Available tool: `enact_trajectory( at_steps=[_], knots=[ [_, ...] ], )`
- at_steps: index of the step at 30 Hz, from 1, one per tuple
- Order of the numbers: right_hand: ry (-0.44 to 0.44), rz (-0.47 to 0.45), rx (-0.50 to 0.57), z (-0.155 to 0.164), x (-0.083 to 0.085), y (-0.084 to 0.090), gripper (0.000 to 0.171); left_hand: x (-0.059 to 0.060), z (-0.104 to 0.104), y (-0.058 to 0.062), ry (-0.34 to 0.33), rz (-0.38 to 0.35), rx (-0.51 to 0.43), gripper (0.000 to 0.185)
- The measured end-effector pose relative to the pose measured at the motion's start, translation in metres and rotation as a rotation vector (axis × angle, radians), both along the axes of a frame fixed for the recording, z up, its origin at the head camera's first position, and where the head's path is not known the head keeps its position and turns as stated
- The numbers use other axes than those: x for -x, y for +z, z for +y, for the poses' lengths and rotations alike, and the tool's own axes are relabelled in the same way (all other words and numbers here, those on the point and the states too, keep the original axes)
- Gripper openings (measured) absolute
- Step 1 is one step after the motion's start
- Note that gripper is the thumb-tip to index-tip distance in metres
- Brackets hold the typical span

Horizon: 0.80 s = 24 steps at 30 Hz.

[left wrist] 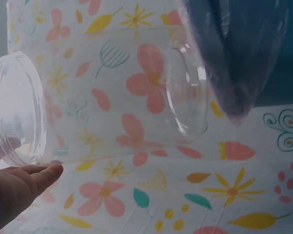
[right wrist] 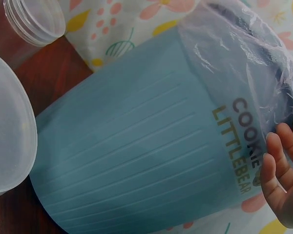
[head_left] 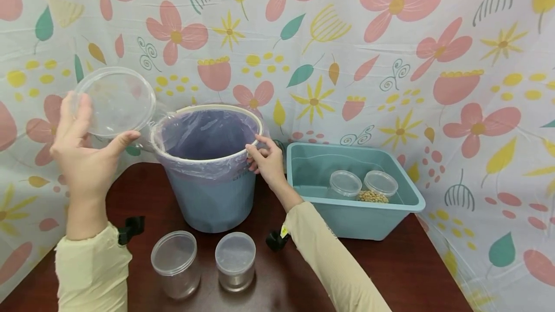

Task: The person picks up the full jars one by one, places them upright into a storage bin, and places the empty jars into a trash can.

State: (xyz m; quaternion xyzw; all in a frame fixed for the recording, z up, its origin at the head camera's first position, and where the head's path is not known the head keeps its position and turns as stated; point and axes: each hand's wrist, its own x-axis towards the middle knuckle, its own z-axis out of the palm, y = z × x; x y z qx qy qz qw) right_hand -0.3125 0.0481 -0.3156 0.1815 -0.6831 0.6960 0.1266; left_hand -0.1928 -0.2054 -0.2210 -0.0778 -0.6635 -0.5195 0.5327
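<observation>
Two closed clear jars (head_left: 175,264) are seen at the lower centre of the head view on a dark brown table (head_left: 390,268), backed by a flower-printed cloth (head_left: 390,37). A teal bin (head_left: 355,196) at centre right contains two more jars. An empty clear jar (head_left: 113,101) is gripped on its side at upper left by the left hand (head_left: 84,153), fingers curled round its base. The rim of the lined blue bucket (head_left: 212,191) is touched by the right hand (head_left: 266,160), fingers lightly bent. Only the right wrist view shows the bucket's lettering (right wrist: 237,146).
</observation>
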Motion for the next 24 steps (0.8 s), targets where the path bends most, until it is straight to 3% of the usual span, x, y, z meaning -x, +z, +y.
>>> enact_trajectory(
  at_steps=[3, 9, 12, 14, 19, 24],
  knots=[
    [-0.016, 0.002, -0.007, 0.0, 0.002, -0.003, 0.042, 0.006, 0.003, -0.003, -0.017, -0.01, 0.025, 0.086],
    [-0.022, 0.003, 0.001, -0.001, 0.001, -0.003, 0.041, 0.017, 0.009, -0.01, -0.128, -0.015, 0.06, 0.085],
    [-0.017, 0.005, 0.007, 0.0, 0.001, -0.003, 0.041, 0.022, 0.012, -0.015, -0.151, -0.046, 0.109, 0.081],
    [-0.016, 0.005, 0.009, 0.0, 0.001, -0.002, 0.041, 0.026, 0.014, -0.02, -0.134, -0.085, 0.15, 0.078],
    [-0.011, -0.001, 0.007, 0.0, 0.002, -0.001, 0.042, 0.037, 0.015, -0.032, 0.007, -0.181, 0.272, 0.07],
    [0.002, 0.007, 0.007, 0.0, -0.003, 0.004, 0.042, 0.049, 0.017, -0.041, 0.01, -0.231, 0.354, 0.07]
  ],
)
